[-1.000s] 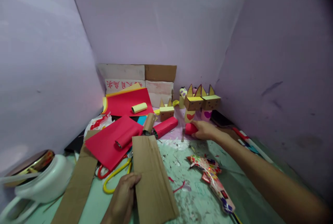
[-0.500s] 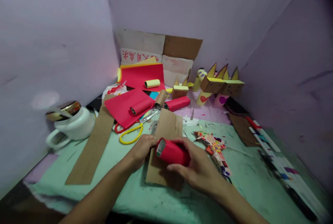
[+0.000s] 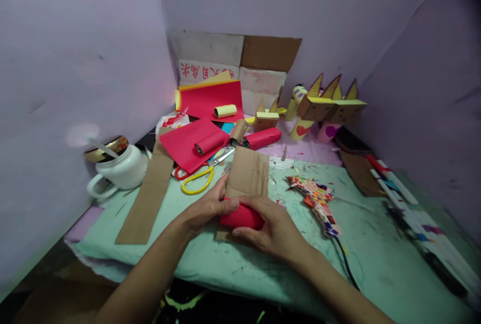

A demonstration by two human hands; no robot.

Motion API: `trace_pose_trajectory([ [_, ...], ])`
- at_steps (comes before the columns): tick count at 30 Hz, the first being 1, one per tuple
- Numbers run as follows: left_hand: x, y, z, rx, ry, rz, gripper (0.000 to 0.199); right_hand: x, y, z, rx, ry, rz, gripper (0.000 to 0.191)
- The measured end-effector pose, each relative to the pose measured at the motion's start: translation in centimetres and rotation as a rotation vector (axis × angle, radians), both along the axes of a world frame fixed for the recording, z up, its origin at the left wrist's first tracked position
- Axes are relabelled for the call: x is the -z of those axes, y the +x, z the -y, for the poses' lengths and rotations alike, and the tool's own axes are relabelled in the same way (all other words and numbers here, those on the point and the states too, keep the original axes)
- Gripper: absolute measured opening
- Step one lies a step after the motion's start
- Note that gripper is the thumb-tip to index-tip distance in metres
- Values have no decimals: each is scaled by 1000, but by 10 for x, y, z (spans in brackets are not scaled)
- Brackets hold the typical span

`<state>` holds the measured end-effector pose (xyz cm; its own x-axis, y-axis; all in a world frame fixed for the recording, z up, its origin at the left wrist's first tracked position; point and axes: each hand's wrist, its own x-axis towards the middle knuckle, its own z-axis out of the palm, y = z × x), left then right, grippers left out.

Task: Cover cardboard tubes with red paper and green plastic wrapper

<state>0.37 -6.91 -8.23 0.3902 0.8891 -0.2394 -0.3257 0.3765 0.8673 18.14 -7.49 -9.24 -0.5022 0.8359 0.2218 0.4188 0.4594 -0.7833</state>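
A red paper-covered tube point(image 3: 243, 217) lies on its side over the lower part of a cardboard piece point(image 3: 248, 173). My right hand point(image 3: 272, 226) is wrapped round its right end, fingers over the top and thumb on the near side. My left hand point(image 3: 208, 208) has its thumb pressed on the tube's left end. Its other fingers run along the cardboard's left edge and are partly hidden. Just beyond my left hand lie scissors point(image 3: 198, 182) with red and yellow handles. To the right lies a glue gun point(image 3: 313, 198) with a colourful pattern and a dark cord.
Red paper sheets point(image 3: 193, 146), more tubes and a long cardboard strip point(image 3: 145, 203) lie at the back left. A white mug point(image 3: 124, 171) stands at the left edge. Cardboard figures with pointed ears point(image 3: 319, 106) stand at the back right. Markers point(image 3: 424, 228) line the right side.
My left hand has shifted from the cardboard's edge onto the tube's left end. The tube's open end, seen before, is now covered. The view has shifted slightly.
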Motion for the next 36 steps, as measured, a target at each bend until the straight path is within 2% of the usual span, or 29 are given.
trace_pose_trajectory([
  [3,-1,-1,4,-20,19,-120,101,-3,0,0,5,-48,1,59],
  [5,0,0,2,-75,5,-203,91,-5,6,-3,7,-167,-76,71],
  [6,1,0,1,-98,-6,-226,81,-6,11,-5,33,-263,-185,73],
  [8,1,1,-2,-119,-43,-237,61,-5,23,-9,157,-462,-501,63],
  [10,0,0,-4,-114,-86,-216,52,-2,36,-11,310,-589,-781,48],
  [12,-1,-2,-4,-116,-111,-175,49,2,42,-9,385,-661,-912,44],
  [14,-1,-2,-3,-135,-114,-134,48,6,42,-4,331,-763,-961,45],
  [17,-1,2,-1,-166,-102,-121,46,8,32,4,168,-908,-1002,47],
  [20,1,7,2,-148,-71,-177,50,12,25,8,124,-924,-1021,40],
  [27,-2,17,7,-114,-19,-245,52,21,24,11,205,-791,-1019,27],
  [31,-5,19,9,-120,2,-239,52,21,22,11,228,-744,-1007,24],
  [36,-3,22,9,-132,18,-233,54,17,20,12,224,-767,-1002,26],
])
